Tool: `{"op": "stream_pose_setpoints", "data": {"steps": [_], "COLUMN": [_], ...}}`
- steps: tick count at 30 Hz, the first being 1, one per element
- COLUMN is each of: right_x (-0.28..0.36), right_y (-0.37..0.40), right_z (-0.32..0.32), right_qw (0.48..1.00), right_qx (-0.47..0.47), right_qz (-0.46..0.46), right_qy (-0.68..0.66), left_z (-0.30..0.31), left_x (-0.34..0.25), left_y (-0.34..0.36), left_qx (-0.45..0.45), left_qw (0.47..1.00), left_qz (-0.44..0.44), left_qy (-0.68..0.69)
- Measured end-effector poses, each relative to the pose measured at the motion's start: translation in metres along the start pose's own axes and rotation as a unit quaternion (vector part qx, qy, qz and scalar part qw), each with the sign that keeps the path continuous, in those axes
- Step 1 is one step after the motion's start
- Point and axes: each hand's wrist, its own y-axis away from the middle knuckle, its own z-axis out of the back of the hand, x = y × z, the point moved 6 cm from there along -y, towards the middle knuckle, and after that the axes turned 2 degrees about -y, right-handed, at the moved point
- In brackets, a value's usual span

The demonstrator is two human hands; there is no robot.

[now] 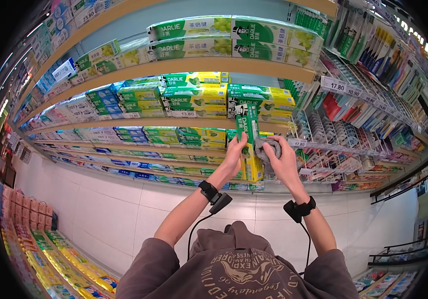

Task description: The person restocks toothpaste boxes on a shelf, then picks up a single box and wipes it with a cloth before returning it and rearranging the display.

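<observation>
A green and yellow toothpaste box [247, 124] stands nearly upright in front of the shelf, its dark green printed end at the top. My left hand [235, 153] is closed on the lower left edge of this box. On the box's right side, my right hand [280, 155] grips a crumpled grey cloth [268, 151], which touches the box. Just behind the box are stacks of similar green and yellow boxes [194, 97] on a shelf.
Wooden shelf edges [184, 69] curve across the view, with white and green boxes [190, 49] above. To the right, wire racks [333, 132] hold small hanging packs. Pale floor tiles [109, 199] lie below, and coloured packages [49, 249] fill the lower left.
</observation>
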Motion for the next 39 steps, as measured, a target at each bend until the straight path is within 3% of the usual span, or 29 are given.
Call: {"op": "stream_pose_setpoints", "data": {"steps": [2, 5, 13, 20, 28, 34, 37, 39], "right_x": [-0.008, -0.010, -0.017, -0.010, 0.003, 0.059, 0.099, 0.106], "right_y": [-0.003, -0.004, -0.005, -0.001, -0.010, -0.025, -0.024, -0.023], "right_z": [-0.003, -0.006, -0.004, -0.002, 0.017, 0.043, 0.034, 0.017], "right_qw": [1.000, 0.997, 0.995, 0.997, 1.000, 0.989, 0.963, 0.952], "right_qx": [0.013, 0.028, 0.065, 0.062, 0.015, -0.087, -0.065, -0.031], "right_qz": [-0.022, 0.032, 0.038, 0.032, 0.017, 0.095, 0.248, 0.279], "right_qy": [-0.002, 0.066, 0.061, 0.040, -0.018, -0.077, 0.079, 0.127], "left_z": [0.003, 0.005, -0.006, -0.019, -0.009, -0.007, -0.007, -0.012], "left_x": [0.001, -0.002, -0.035, -0.054, -0.048, -0.047, -0.045, -0.049], "left_y": [-0.003, -0.004, 0.008, 0.015, 0.015, 0.016, 0.015, 0.017], "left_qx": [0.004, 0.010, 0.061, 0.084, 0.046, 0.041, 0.037, 0.027], "left_qw": [1.000, 0.999, 0.966, 0.929, 0.906, 0.879, 0.878, 0.864], "left_qz": [-0.011, -0.032, -0.097, -0.146, -0.182, -0.227, -0.220, -0.242], "left_qy": [-0.012, -0.036, -0.231, -0.328, -0.378, -0.417, -0.423, -0.440]}}
